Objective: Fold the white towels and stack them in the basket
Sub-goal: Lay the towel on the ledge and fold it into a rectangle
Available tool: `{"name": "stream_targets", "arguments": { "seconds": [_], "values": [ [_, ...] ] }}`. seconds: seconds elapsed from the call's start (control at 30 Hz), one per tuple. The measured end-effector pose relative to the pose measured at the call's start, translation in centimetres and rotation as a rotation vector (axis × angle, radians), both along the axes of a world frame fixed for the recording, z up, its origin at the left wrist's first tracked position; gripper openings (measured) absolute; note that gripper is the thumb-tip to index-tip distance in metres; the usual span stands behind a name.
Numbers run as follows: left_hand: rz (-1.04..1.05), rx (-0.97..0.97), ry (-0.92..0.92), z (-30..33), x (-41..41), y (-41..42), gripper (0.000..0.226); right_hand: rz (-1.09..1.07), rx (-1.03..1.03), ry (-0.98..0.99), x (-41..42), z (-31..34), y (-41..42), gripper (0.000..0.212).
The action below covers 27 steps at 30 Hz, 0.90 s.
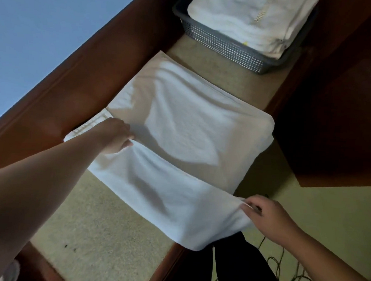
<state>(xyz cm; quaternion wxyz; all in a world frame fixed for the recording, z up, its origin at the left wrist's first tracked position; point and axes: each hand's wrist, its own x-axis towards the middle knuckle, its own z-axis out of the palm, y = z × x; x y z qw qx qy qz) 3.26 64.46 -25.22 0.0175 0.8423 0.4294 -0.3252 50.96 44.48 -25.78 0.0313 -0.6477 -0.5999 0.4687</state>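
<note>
Mid-fold, the left hand and right hand each pinch a near corner of the towel on the counter, apparently ready to carry that edge toward the far basket.

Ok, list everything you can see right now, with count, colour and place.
Towel: one, white, spread on the counter, part folded, near edge hanging off.
Basket: one, grey mesh, far end of counter.
Folded towels: several, white, count unclear, stacked in the basket.
Counter: one, beige top, brown wooden frame.
Cables: dark, on the floor lower right.
Left hand: pinching the towel's left edge.
Right hand: pinching the towel's near right corner.
</note>
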Motion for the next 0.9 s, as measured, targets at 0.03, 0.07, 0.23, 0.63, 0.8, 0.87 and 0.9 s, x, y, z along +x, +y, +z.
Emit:
{"name": "stream_targets", "arguments": {
  "seconds": [0.03,0.07,0.23,0.63,0.8,0.87,0.9],
  "values": [
    [0.000,0.012,0.018,0.0,0.0,0.0,0.037,0.027,-0.036,-0.012,0.3,-0.3,-0.2,0.018],
    [0.008,0.007,0.026,-0.2,-0.1,0.1,0.036,0.050,-0.071,-0.018,0.6,-0.7,-0.5,0.018],
    [0.138,-0.042,0.025,-0.8,-1.5,0.4,0.021,-0.172,-0.164,0.054,1.4,-1.1,0.1,0.010],
    [0.147,0.128,0.114,2.4,-2.3,5.6,0.028,-0.266,-0.203,0.118,2.5,-0.2,1.2,0.009],
    [0.118,0.208,0.003,3.6,-2.0,8.2,0.025,-0.501,-0.103,0.164,4.2,-0.4,1.5,0.012],
    [0.171,0.192,0.061,3.0,-0.8,8.4,0.022,-0.485,-0.126,0.141,4.4,-1.2,1.7,0.012],
    [0.242,0.175,0.085,2.5,-0.1,8.2,0.019,-0.472,-0.168,0.138,4.4,-1.7,1.8,0.013]
  ]
}}
